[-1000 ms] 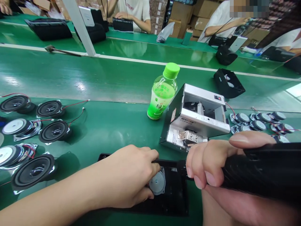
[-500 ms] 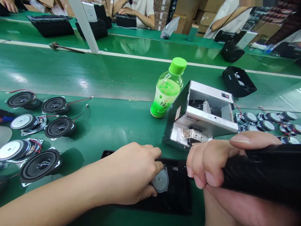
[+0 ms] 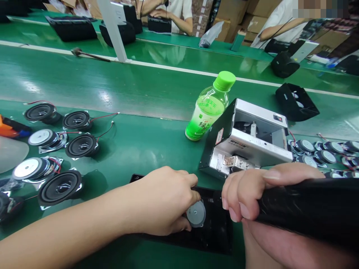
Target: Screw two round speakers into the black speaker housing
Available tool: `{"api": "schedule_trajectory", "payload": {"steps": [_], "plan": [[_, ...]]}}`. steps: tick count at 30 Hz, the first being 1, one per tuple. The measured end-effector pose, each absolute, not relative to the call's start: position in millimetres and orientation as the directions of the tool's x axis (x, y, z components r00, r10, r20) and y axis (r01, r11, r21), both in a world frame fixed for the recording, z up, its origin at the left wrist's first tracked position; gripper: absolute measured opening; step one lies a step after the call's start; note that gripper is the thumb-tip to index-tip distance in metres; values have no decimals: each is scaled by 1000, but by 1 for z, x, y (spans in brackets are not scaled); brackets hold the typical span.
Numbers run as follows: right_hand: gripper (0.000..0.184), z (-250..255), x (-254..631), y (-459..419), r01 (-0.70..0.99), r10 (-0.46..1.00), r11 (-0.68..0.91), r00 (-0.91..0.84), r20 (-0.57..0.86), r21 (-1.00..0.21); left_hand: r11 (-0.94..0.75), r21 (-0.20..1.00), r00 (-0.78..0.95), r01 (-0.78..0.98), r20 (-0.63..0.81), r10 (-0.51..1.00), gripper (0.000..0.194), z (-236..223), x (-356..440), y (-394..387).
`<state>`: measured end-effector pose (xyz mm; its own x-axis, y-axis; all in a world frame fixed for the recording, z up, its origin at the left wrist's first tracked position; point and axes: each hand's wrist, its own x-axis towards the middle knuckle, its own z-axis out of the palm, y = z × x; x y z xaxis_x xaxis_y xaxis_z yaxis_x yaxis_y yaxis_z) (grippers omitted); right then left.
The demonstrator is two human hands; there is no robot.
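Observation:
My left hand (image 3: 171,201) rests on a round speaker driver (image 3: 196,214), its fingers and thumb closed around the rim. The driver's grey magnet side faces up. It sits in a shallow black casing (image 3: 215,239), which lies flat on the green bench below my wrist. Wrapped around a thick black electric screwdriver (image 3: 303,215) is my right hand (image 3: 246,194), the tool held nearly level. Its narrow nose points left, over the casing beside the driver. Whether the tip touches a screw is hidden.
Behind the casing stand a silver machine (image 3: 252,138) and a green-capped bottle (image 3: 209,108). Several speaker drivers (image 3: 60,186) lie at the left, and more drivers (image 3: 325,156) at the right. A black box (image 3: 297,101) sits on the belt; people work across it.
The view has turned slightly left, so the bench things appear farther right. My left hand keeps its grip on the driver. The screwdriver sits slightly farther left over the casing.

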<state>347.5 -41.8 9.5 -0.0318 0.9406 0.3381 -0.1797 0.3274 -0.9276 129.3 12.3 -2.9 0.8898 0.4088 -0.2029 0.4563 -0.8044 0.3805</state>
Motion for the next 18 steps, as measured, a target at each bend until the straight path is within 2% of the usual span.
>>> {"api": "schedule_trajectory", "payload": {"steps": [6,11,18], "plan": [[29,10,338,-40,-183,929,323,-125,348,-928,-814,372,895,447,-192,403,39,-3,130,15],[57,-3,334,-42,-156,901,414,-68,428,-897,-804,380,889,458,-214,406,46,-1,131,15],[74,-6,322,-37,-216,906,422,74,416,-881,-792,387,882,471,-228,413,46,2,131,15]]}}
